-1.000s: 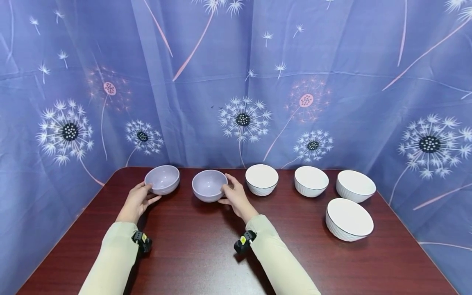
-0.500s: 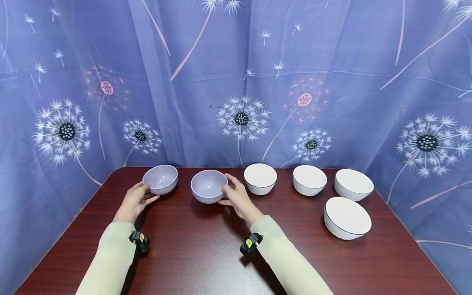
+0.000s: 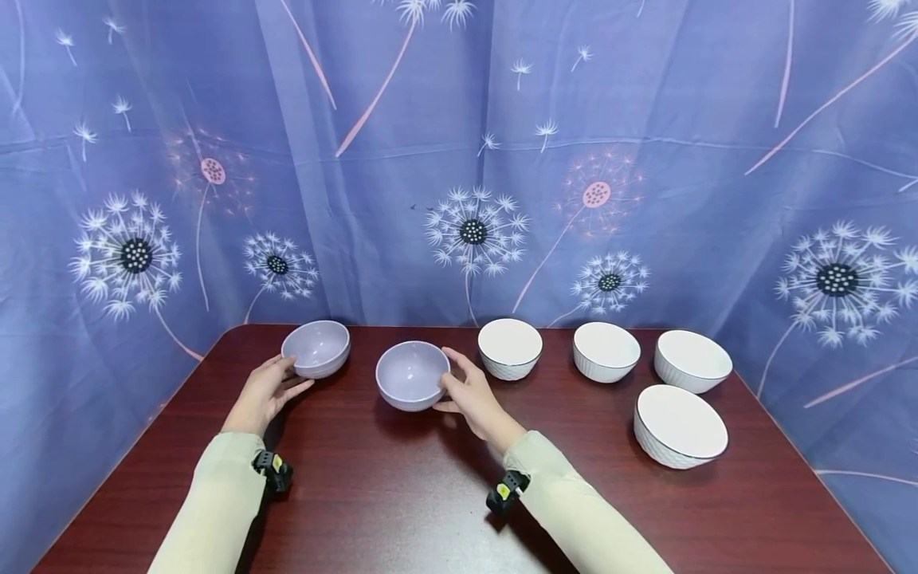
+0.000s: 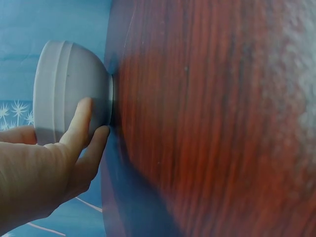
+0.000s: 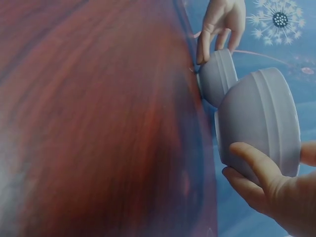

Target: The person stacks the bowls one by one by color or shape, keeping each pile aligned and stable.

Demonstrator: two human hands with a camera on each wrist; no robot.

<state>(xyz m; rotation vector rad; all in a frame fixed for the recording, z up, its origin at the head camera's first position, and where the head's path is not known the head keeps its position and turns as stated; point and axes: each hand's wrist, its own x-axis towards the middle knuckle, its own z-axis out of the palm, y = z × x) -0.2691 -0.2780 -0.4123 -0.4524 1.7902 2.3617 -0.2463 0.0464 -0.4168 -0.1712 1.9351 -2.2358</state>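
My left hand (image 3: 260, 396) grips the near left side of a lavender bowl (image 3: 315, 349) at the table's back left. Its thumb is at the rim and its fingers lie along the outer wall. In the left wrist view, this bowl's foot (image 4: 111, 98) is right at the tabletop. A second lavender bowl (image 3: 412, 376), to the right of the first, is pinched at its right side by my right hand (image 3: 479, 402). In the right wrist view, this bowl (image 5: 256, 118) shows its ridged outer wall, with fingers spread beneath it. Both bowls are upright, with bare insides.
Three white bowls stand in a row at the back: a left one (image 3: 510, 349), a middle one (image 3: 606, 352) and a right one (image 3: 692, 361). Another white bowl (image 3: 679, 426) stands in front of them. A blue dandelion-print curtain (image 3: 387, 239) hangs behind the dark red table (image 3: 373, 502).
My right hand has brought its lavender bowl a little nearer to me and slightly to the right. The left hand and its bowl keep their place, as do the white bowls.
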